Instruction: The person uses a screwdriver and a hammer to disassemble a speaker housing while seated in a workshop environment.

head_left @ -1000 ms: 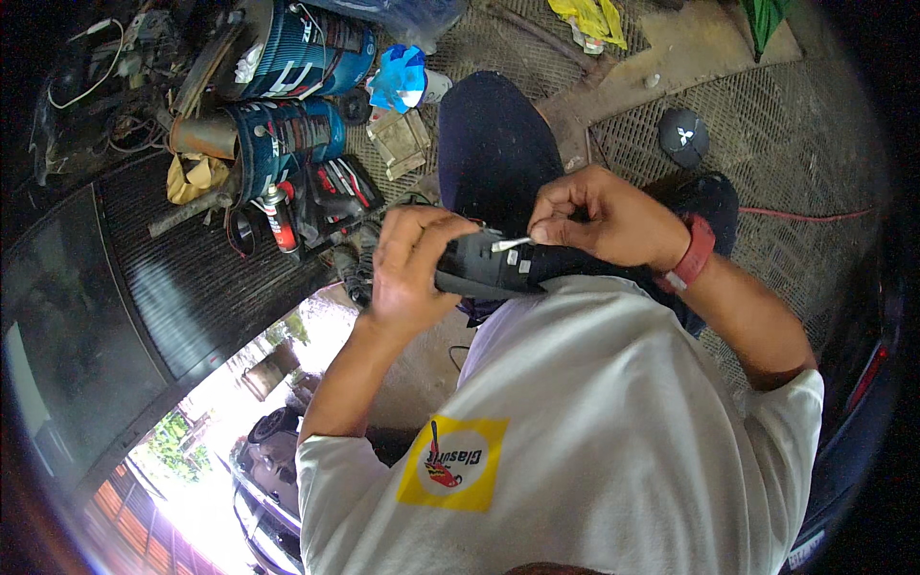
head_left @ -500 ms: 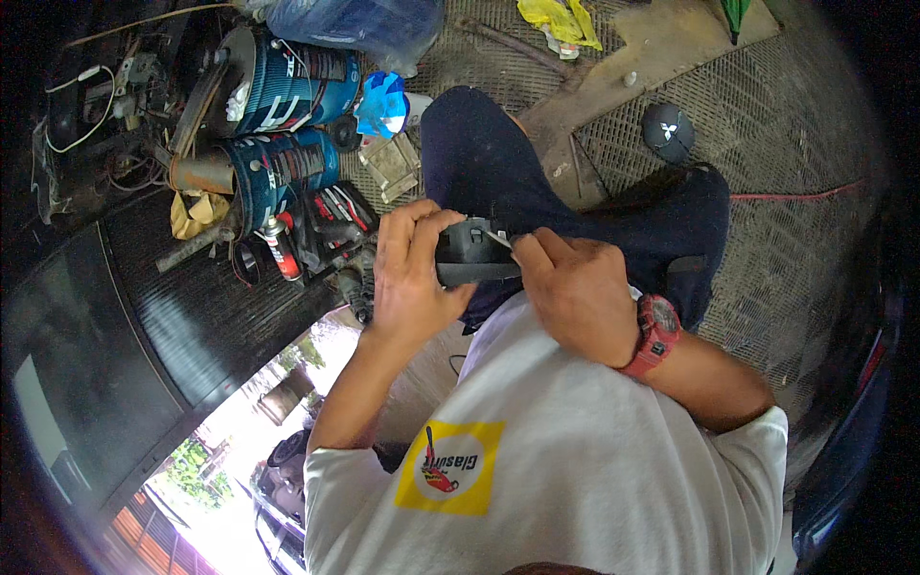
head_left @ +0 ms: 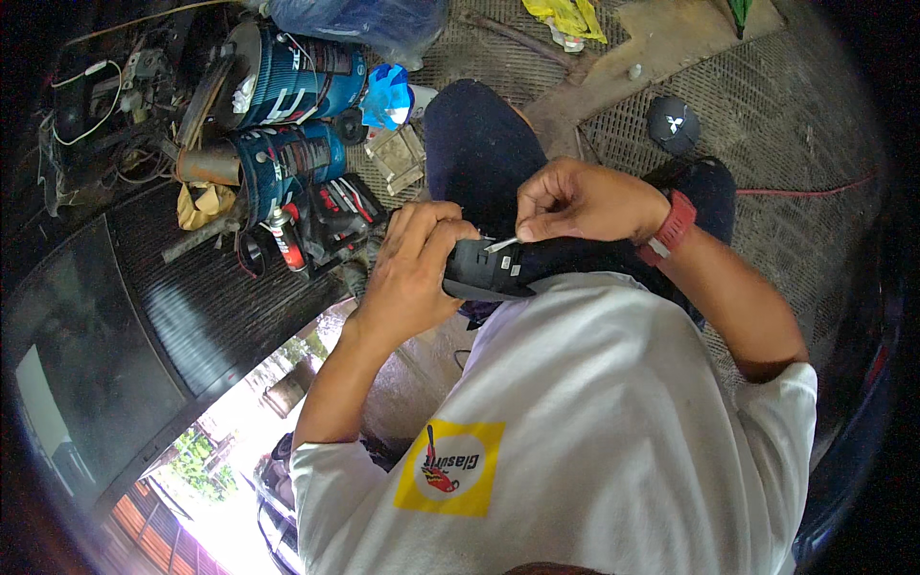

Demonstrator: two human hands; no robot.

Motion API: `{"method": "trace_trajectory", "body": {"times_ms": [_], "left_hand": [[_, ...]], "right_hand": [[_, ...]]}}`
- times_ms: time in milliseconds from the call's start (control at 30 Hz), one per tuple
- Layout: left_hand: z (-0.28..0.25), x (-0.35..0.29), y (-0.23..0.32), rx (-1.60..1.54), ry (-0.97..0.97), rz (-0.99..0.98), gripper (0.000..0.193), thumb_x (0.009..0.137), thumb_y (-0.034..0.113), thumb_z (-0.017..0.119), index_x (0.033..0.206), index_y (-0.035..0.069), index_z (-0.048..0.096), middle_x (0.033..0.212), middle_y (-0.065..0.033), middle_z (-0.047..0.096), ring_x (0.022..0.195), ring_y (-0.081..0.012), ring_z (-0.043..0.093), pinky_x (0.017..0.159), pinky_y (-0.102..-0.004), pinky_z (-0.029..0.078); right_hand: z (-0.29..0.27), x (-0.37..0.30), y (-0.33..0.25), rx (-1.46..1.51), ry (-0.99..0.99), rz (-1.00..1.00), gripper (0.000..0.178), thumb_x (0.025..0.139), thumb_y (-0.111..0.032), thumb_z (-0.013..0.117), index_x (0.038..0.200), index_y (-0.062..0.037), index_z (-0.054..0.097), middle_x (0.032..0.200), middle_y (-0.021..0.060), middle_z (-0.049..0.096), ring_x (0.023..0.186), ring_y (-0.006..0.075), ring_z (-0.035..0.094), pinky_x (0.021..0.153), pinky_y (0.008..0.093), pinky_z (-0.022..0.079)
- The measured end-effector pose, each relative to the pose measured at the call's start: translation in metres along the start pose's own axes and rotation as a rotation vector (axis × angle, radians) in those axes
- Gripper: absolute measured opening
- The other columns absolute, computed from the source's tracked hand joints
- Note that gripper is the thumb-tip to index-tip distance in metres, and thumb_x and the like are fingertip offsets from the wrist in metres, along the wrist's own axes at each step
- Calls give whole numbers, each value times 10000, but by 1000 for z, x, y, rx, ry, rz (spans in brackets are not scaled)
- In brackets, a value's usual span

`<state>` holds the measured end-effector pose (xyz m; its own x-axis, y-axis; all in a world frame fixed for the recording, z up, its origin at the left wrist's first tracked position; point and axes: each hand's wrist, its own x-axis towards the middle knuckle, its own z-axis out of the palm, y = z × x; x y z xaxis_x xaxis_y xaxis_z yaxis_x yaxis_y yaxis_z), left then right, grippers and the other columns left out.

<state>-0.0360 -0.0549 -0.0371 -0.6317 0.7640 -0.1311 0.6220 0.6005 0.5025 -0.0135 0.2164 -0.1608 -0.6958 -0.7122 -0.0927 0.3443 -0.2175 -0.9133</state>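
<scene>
A black plastic part point(head_left: 479, 276) with small white labels is held over my lap, near my shirt front. My left hand point(head_left: 412, 264) is closed around its left end, fingers over the top and thumb hidden beneath. My right hand point(head_left: 589, 203), with a red watch on the wrist, pinches a thin pale strip or flat tool point(head_left: 501, 245) between thumb and forefinger. The strip's tip rests against or just above the part's upper face; whether it touches, I cannot tell.
Blue drums point(head_left: 297, 168) stand on the left, with a red-and-white spray can point(head_left: 286, 238) and an open tool case point(head_left: 340, 206) nearby. A dark cap point(head_left: 673, 125) lies on the patterned floor. A red hose point(head_left: 810, 189) runs right; a yellow bag point(head_left: 567, 17) lies at the far side.
My right hand has lifted and turned, its wrist now farther from my body. The black part has tilted, showing its labelled face. My left hand keeps its hold.
</scene>
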Motion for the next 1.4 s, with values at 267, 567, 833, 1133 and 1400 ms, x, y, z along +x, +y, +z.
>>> {"method": "trace_trajectory", "body": {"times_ms": [267,567,833,1133,1400], "left_hand": [[3,-7,1,13,-64,69,532,635,15,856,1146,78,721,1228,-132,653,1166,-377,636,1022,-496,509],[10,-1,5,89,-39,58,496,662,63,861,1137,67,717,1216,-129,647,1147,-375,630,995,-493,500],[18,24,4,115,120,-58,619,564,-34,858,1151,70,689,1198,-143,631,1154,-401,613,994,-495,499],[18,41,15,104,116,-110,621,612,8,914,1174,55,656,1209,-170,613,1160,-423,606,1015,-509,497],[7,49,22,274,-53,-85,631,653,-79,835,1250,31,664,1241,-167,617,1182,-406,602,1051,-512,498]], "right_hand": [[-19,35,-19,-224,-284,10,208,1029,-168,811,965,28,779,828,20,742,752,72,625,669,300,511],[12,18,-59,-972,12,-156,117,907,-148,767,893,-33,783,845,185,765,784,401,746,694,469,585],[104,-13,-73,-1298,521,72,176,890,-110,689,1019,6,658,854,137,705,721,246,771,544,361,578],[126,-24,-46,-1029,783,54,272,894,-48,694,1149,7,618,1062,168,643,794,303,762,609,394,624],[129,-23,-42,-973,811,83,278,917,-27,686,1176,27,602,1091,195,626,885,333,761,655,424,641]]}}
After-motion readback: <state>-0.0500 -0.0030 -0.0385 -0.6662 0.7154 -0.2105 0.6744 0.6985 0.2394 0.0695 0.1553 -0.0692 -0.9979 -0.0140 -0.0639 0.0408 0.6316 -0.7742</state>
